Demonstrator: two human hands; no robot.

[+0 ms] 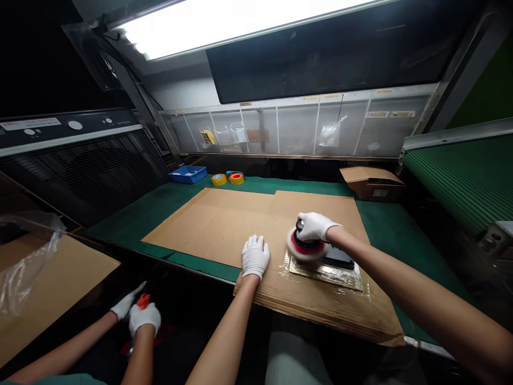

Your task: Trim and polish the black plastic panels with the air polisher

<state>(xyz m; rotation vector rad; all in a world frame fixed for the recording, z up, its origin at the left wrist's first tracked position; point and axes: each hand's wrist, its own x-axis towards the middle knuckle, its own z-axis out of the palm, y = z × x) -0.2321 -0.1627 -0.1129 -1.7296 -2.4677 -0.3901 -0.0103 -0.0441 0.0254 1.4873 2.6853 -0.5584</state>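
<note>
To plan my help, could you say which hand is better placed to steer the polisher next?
The right hand, probably: it grips the top of the polisher, while the left hand lies flat on the cardboard.

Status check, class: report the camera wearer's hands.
Right hand gripping rotary buffer, pad on shiny sheet. Left hand flat on cardboard. Co-worker's hands off left.

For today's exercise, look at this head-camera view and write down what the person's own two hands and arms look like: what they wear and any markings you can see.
The person's left hand and right hand both wear snug white fabric gloves with no visible markings, ending at the wrist. The left forearm and right forearm are bare: no sleeves, cables or bands show.
</note>
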